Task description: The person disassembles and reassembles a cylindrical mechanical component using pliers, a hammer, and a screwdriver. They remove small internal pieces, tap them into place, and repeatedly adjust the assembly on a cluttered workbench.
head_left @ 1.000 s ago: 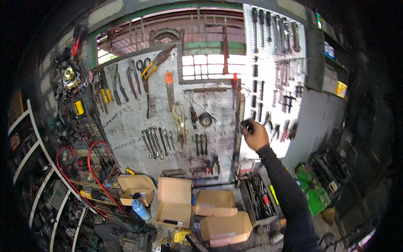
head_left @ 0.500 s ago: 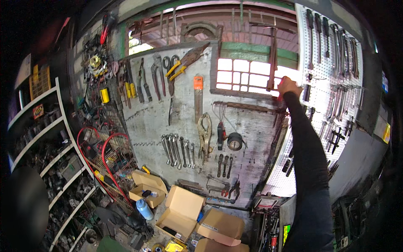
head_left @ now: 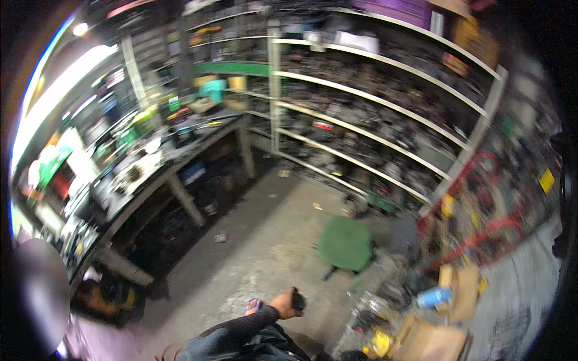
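My left hand [head_left: 283,304] shows low in the head view, its dark-sleeved forearm coming in from the lower left. The fingers are closed around a small dark rounded object [head_left: 298,301]; blur hides its exact kind. Beneath the hand lies the concrete floor [head_left: 241,265], and a foot in a blue sandal [head_left: 253,305] shows just left of the wrist. I see no part of my right hand.
A long cluttered workbench [head_left: 174,162] runs along the left. White-edged shelves [head_left: 385,99] full of dark parts stand at the back. A green-seated stool [head_left: 345,243] is right of centre, with a blue bottle [head_left: 433,297] and opened cardboard boxes [head_left: 430,341] at lower right.
The view has swung left, from the tool wall to the floor, bench and shelves. My right hand, raised by the window before, is out of sight; my left hand has come into view.
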`<state>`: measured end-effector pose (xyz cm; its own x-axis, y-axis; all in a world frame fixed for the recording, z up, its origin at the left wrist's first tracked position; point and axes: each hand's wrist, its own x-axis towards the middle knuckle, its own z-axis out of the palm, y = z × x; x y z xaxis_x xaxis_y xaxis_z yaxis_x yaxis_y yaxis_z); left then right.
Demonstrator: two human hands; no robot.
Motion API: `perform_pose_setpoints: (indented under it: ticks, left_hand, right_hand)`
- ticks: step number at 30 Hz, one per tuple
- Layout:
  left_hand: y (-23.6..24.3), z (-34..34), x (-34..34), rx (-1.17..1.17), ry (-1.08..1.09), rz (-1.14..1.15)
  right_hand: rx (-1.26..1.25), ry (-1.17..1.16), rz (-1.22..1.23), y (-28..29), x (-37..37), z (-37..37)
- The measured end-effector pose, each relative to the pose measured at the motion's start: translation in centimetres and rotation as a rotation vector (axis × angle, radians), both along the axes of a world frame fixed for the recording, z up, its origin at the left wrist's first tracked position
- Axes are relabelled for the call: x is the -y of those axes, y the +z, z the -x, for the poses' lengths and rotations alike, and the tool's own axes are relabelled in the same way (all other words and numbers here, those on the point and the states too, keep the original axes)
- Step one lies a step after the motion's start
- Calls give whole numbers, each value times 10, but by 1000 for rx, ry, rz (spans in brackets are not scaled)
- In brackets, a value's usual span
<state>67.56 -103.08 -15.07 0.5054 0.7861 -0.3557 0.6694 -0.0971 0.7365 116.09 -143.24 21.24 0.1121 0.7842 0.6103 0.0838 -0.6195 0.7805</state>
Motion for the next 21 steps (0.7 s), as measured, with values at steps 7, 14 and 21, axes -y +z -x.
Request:
perform_pose_setpoints:
  ticks: [7,14,21]
  left_hand:
    - [71,201,-121,184,405,-193]
    - [112,371,-264,193,702,-311]
    - [122,485,-402,1012,1126,-74]
  right_hand:
    - [-2295,648,-585,-195,-340,271]
    - [-2213,615,-345,-141,-599,433]
    - [-2492,879,-150,-147,-841,529]
